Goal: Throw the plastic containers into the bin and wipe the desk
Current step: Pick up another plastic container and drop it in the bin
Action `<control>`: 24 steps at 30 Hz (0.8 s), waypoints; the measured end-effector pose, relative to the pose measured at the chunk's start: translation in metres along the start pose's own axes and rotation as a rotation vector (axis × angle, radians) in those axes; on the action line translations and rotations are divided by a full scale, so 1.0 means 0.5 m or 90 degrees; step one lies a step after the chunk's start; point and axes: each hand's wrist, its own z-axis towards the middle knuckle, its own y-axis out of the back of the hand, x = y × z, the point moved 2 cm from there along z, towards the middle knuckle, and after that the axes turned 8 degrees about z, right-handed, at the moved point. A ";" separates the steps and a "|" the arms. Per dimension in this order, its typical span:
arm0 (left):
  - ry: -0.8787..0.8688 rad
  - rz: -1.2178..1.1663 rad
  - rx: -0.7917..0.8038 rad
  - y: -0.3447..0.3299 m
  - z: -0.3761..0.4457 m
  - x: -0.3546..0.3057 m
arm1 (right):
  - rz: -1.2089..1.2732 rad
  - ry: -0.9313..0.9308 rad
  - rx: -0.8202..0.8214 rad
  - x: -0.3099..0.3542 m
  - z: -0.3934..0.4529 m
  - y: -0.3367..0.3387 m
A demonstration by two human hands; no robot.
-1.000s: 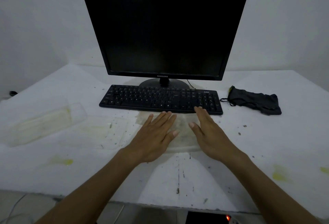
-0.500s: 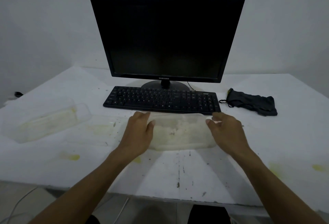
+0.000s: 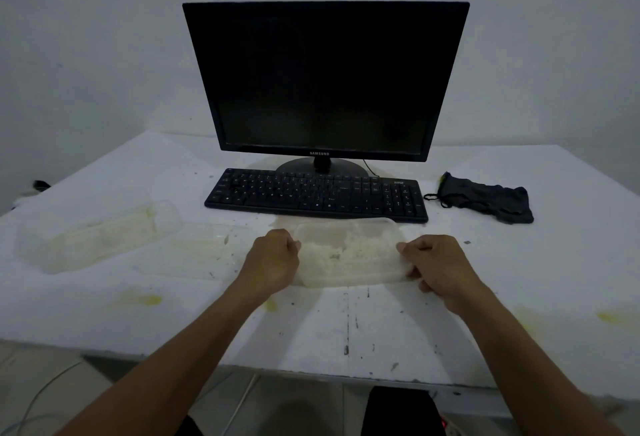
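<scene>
Your left hand and right hand each grasp 1 end of a clear plastic container, fingers curled over its short edges. It sits in front of you, just before the keyboard, and you cannot tell whether it rests on the desk or is raised slightly. Its inside is smeared with pale food residue.

A 2nd container lies on the desk to your left, well apart from your hands, its inside streaked yellow. Between the 2 containers lies a flat clear piece, possibly a lid; it is too faint to tell for sure.

The desk is white and dirty: yellow stains near the front left, another at the far right, and dark specks across the middle.

Behind the keyboard stands a black monitor, screen dark. To the right of the keyboard, just beside it, lies a crumpled dark cloth with a thin string at its left end.
</scene>
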 end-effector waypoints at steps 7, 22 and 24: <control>0.011 0.020 0.045 -0.006 0.019 -0.011 | -0.077 0.032 -0.041 0.008 -0.006 -0.008; 0.025 -0.150 0.001 0.043 -0.029 -0.006 | 0.045 0.094 -0.078 0.023 -0.056 -0.038; 0.021 -0.180 0.001 0.051 -0.035 -0.004 | 0.059 0.119 -0.078 0.028 -0.063 -0.044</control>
